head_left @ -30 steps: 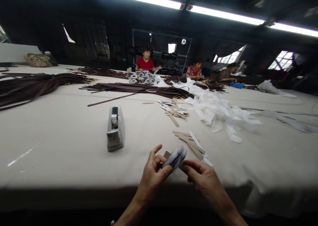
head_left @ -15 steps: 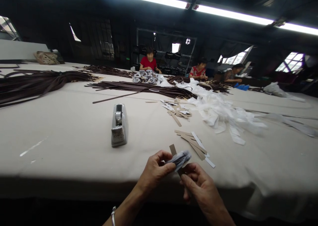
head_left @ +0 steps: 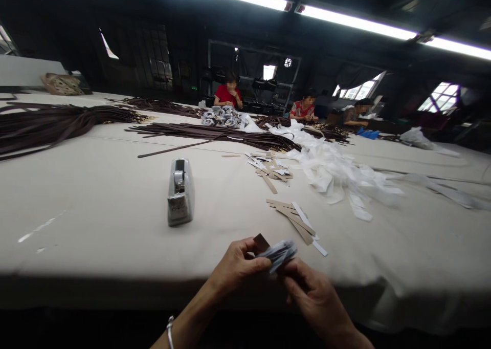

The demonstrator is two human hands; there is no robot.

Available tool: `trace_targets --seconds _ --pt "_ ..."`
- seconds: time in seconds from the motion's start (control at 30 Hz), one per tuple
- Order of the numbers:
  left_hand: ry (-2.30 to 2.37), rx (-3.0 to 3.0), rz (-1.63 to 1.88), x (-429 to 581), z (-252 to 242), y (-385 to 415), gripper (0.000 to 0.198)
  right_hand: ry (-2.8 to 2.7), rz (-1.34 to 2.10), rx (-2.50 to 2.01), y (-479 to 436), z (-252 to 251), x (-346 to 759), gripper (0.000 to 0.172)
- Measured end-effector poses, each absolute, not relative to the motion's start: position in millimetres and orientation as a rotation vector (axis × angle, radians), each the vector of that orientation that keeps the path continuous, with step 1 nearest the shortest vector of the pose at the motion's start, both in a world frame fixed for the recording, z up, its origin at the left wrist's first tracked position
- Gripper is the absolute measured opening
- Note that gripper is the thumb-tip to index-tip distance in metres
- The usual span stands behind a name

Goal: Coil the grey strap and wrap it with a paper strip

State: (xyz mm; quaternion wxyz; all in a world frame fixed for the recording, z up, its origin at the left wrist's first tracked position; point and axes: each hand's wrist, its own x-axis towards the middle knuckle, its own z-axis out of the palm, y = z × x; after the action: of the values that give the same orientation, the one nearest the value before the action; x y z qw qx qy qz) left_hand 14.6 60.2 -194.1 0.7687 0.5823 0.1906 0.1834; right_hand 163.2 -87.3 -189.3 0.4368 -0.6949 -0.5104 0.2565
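Currently, the left hand point(head_left: 235, 263) pinches a small greyish plastic-wrapped bundle point(head_left: 283, 253) and flat brown strip point(head_left: 261, 241) over the pale cloth-covered counter point(head_left: 126, 226); the right hand point(head_left: 313, 290) curls at the bundle's end, grip unclear.

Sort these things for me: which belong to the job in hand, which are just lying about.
Likely the job:
wrapped bundle, in the left hand
brown strip, jutting beside it
loose brown and white strips
tape dispenser

Probably just lying about:
patterned bag, far left
blue item, across the table
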Motion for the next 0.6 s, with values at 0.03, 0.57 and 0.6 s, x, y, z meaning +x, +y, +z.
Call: trace_targets --seconds 0.03,0.57,0.6 --pt "0.428 1.272 0.394 14.0 -193.6 59.9 0.036 -1.236 0.671 -1.721 -88.2 -189.4 160.9 0.024" --pt "0.458 1.842 0.523 24.9 -173.5 48.6 0.009 -1.807 -0.098 -1.650 -90.9 -164.5 155.2 0.027" --pt "0.405 1.905 0.554 26.3 -173.7 46.9 0.011 -1.821 -0.199 -1.667 -89.8 -161.5 156.8 0.028"
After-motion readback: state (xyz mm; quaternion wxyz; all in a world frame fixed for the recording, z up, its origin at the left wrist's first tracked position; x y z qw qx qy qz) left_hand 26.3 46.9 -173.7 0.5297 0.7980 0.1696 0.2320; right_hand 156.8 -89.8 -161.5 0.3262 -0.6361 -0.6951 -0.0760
